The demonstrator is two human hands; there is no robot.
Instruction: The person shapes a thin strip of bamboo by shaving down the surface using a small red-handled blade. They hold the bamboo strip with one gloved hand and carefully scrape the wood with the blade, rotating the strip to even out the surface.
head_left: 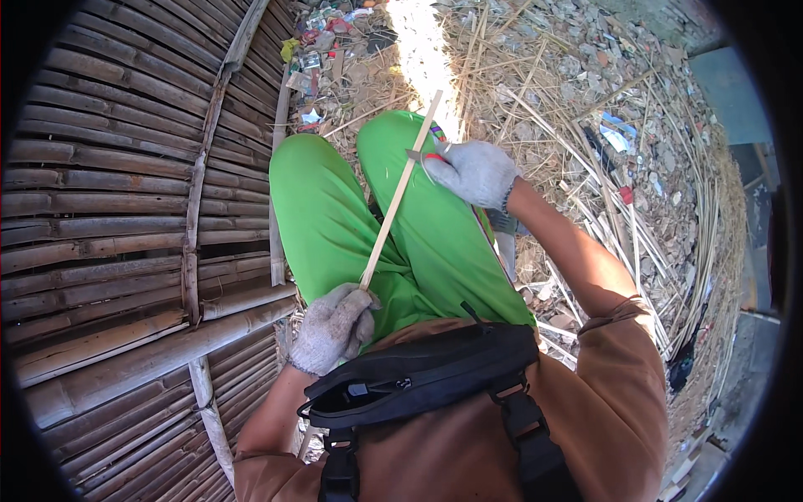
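A long, pale, flat bamboo strip (398, 205) slants across my lap over green trousers (322, 209). Its near end is in my gloved left hand (336, 328), whose fingers are wrapped round it close to my waist. Over my right knee, my gloved right hand (477, 174) is closed on a knife (416, 156). The short metal blade lies against the strip, below its far end, and some red shows by the thumb. Most of the knife's handle is hidden inside the glove.
A bamboo slat wall (117, 201) rises close on my left. Split bamboo strips (615, 226) lie scattered over rubble at the right. Litter (326, 38) covers the ground ahead, beside a bright sunlit patch. A black waist bag (427, 376) sits across my front.
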